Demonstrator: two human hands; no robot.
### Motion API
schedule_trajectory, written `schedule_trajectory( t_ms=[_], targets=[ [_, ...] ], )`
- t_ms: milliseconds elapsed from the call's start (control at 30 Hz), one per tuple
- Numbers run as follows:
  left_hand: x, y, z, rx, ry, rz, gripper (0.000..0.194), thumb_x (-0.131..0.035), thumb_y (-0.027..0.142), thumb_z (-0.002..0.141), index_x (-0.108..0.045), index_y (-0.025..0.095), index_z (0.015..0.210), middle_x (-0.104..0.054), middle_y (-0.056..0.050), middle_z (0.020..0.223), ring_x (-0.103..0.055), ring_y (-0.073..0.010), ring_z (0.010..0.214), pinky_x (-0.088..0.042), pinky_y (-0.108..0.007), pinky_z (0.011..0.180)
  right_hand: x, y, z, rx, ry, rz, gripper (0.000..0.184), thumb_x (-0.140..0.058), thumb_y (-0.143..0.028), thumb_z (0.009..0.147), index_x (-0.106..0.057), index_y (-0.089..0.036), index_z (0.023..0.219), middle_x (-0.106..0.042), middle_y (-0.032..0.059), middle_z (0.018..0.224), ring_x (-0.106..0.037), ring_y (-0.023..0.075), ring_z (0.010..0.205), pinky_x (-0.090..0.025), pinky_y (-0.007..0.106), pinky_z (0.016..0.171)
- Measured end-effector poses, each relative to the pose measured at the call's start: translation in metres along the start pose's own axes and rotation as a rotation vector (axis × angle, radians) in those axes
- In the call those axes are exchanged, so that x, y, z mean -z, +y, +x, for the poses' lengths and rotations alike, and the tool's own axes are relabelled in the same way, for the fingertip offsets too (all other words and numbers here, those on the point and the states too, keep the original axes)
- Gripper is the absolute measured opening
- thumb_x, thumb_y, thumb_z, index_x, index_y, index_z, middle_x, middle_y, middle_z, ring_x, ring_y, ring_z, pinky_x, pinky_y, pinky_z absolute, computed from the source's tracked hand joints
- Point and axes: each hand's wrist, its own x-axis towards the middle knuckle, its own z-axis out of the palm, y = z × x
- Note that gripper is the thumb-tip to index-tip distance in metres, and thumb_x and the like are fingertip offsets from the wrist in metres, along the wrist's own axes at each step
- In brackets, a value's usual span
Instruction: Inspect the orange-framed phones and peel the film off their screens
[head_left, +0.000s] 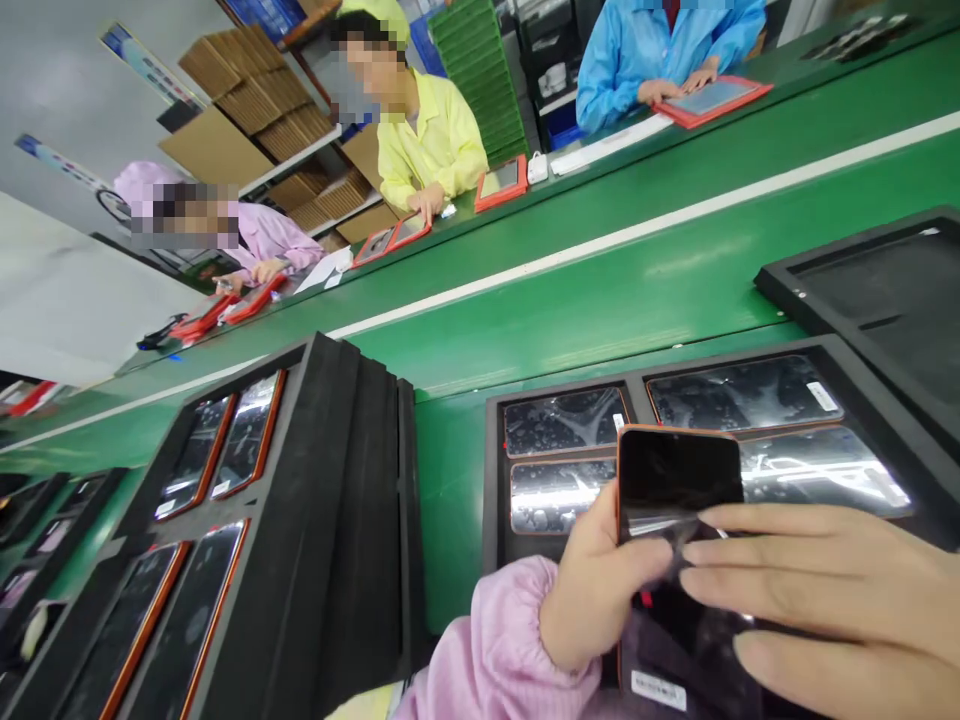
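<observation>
My left hand [600, 590] is closed around the left edge of a smartphone [679, 470] with an orange frame, its thumb lying on the glass. A clear protective film [686, 650] with a white barcode label covers the phone's lower part and looks wrinkled near the thumb; the upper screen is dark and smooth. My right hand [825, 580] reaches in from the right, fingers stretched out over the screen and touching the film; its thumb is hidden. Beneath the phone is a black foam tray [495, 545] with several film-covered phones [562, 420] in its slots.
To the left stands a stack of black foam trays [337, 520], phones lying in the top one. Another black tray [892, 300] is at the right. A green conveyor belt [600, 300] with a white line runs across; beyond it, several co-workers [431, 140] handle red-edged devices [502, 183].
</observation>
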Motion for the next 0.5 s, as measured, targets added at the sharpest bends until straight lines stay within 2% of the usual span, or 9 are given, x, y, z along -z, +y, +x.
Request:
schedule_trajectory(
  t_ms=[67, 133, 233, 300, 400, 500],
  targets=[
    [-0.003, 0.005, 0.005, 0.001, 0.134, -0.012, 0.028, -0.077, 0.028, 0.063, -0.069, 0.016, 0.088, -0.068, -0.002, 0.080, -0.060, -0.0173, 0.078, -0.045, -0.030, 0.079, 0.007, 0.012, 0.013, 0.122, -0.136, 0.052, 0.033, -0.046, -0.014, 0.093, -0.072, -0.027, 0.108, -0.064, 0.0002, 0.126, -0.060, 0.0167, 0.118, -0.044, 0.032, 0.107],
    [-0.005, 0.009, 0.010, -0.002, 0.210, -0.052, 0.019, -0.074, 0.026, 0.062, -0.067, 0.016, 0.077, -0.065, 0.000, 0.070, -0.059, -0.0162, 0.073, -0.045, -0.029, 0.077, 0.010, 0.023, 0.020, 0.075, -0.180, 0.146, 0.043, -0.041, -0.007, 0.091, -0.072, -0.027, 0.111, -0.059, 0.0012, 0.131, -0.052, 0.0193, 0.124, -0.045, 0.036, 0.106],
    [-0.007, 0.010, 0.016, 0.045, 0.182, -0.124, 0.019, -0.070, 0.026, 0.058, -0.067, 0.016, 0.074, -0.064, -0.001, 0.066, -0.063, -0.0207, 0.078, -0.046, -0.032, 0.078, 0.004, 0.034, 0.016, 0.018, -0.120, 0.216, 0.055, -0.039, -0.001, 0.084, -0.070, -0.031, 0.118, -0.053, -0.0011, 0.135, -0.044, 0.0215, 0.129, -0.044, 0.038, 0.106],
    [-0.007, 0.009, 0.018, 0.110, 0.143, -0.141, 0.021, -0.069, 0.025, 0.055, -0.068, 0.016, 0.074, -0.064, -0.001, 0.066, -0.063, -0.0223, 0.079, -0.046, -0.034, 0.077, -0.001, 0.039, 0.009, 0.022, -0.061, 0.148, 0.059, -0.039, 0.001, 0.081, -0.068, -0.030, 0.122, -0.052, -0.0004, 0.137, -0.044, 0.0210, 0.130, -0.043, 0.036, 0.107],
    [-0.006, 0.006, 0.019, 0.162, 0.123, -0.116, 0.023, -0.068, 0.022, 0.054, -0.068, 0.015, 0.076, -0.063, 0.000, 0.065, -0.059, -0.0175, 0.070, -0.043, -0.030, 0.070, -0.009, 0.047, -0.001, 0.032, -0.016, 0.073, 0.062, -0.040, 0.002, 0.081, -0.060, -0.029, 0.130, -0.047, -0.0002, 0.143, -0.043, 0.0182, 0.132, -0.043, 0.033, 0.109],
    [-0.004, 0.003, 0.020, 0.175, 0.078, -0.089, 0.027, -0.070, 0.024, 0.054, -0.068, 0.014, 0.079, -0.064, 0.000, 0.066, -0.059, -0.0173, 0.069, -0.040, -0.029, 0.066, -0.012, 0.053, -0.005, 0.059, 0.005, 0.059, 0.061, -0.036, 0.002, 0.083, -0.058, -0.030, 0.129, -0.045, -0.0023, 0.147, -0.045, 0.0167, 0.133, -0.041, 0.038, 0.113]
  ],
)
